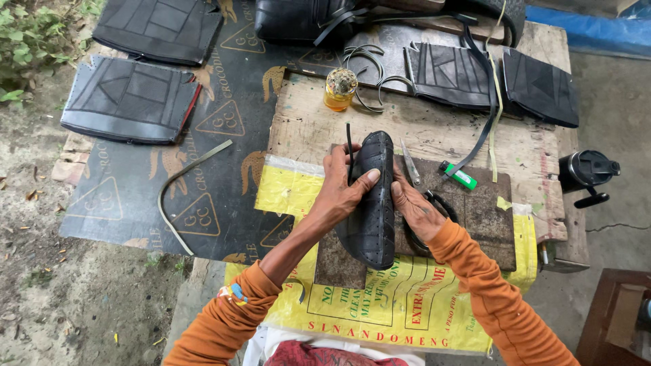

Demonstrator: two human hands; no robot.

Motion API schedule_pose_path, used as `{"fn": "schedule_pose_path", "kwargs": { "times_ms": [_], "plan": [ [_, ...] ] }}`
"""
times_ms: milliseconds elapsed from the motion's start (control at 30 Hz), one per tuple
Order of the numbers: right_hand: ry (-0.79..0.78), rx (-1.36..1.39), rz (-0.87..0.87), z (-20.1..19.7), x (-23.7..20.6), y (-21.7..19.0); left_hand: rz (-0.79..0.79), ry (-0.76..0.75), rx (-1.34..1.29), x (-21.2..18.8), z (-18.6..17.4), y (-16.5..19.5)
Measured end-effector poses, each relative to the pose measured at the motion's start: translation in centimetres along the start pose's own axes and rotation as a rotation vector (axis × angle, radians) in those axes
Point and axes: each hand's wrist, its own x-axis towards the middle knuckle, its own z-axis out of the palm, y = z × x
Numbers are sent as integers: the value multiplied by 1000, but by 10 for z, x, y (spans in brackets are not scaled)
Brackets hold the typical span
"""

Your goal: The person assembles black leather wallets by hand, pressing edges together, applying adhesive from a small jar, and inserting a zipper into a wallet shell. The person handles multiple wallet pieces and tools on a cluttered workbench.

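Black rubber piece: a long, narrow, rounded-ended piece (375, 196) with rows of small holes along its edges, held between both hands over the wooden board (420, 129).
Long axis: runs straight away from the person, 1 rounded end pointing to the far side of the board, the other toward the person's body.
Position: it sits above a dark brown square slab (475, 210) that lies on the near part of the board, over a yellow printed sack (407, 305).
Left hand: the left hand (342, 186) wraps the piece's left edge, thumb pressed flat across its top face, fingers curled around a thin black strip (349, 152) that stands up beside the piece.
Right hand: the right hand (415, 207) rests against the piece's right edge, fingers close together and pressed to its side; whether they curl underneath cannot be told.
Beside the piece: scissors (424, 190) lie just right of it on the slab, partly under the right hand; a green lighter (459, 175) lies further right.
Far from the piece: a small amber jar (339, 89) stands on the board's far left corner.
Sleeves: both forearms wear orange.
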Motion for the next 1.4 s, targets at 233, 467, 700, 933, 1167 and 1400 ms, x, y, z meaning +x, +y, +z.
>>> {"fn": "schedule_pose_path", "kwargs": {
  "times_ms": [233,467,700,933,1167,1400],
  "plan": [
    [17,-49,-36,-5,0,4,-55,2,-39,2,-4,-6],
    [272,241,45,-31,0,18,-269,100,175,20,-69,-35],
    [443,77,32,-46,8,31,227,355,997,27,-83,-14],
    [418,145,20,-48,27,15,441,182,670,124,-63,35],
    [382,197,63,-49,38,6,446,62,739,152,-58,36],
    [213,-26,-233,-77,77,-41,641,-207,479,144,-56,71]
  ]
}}
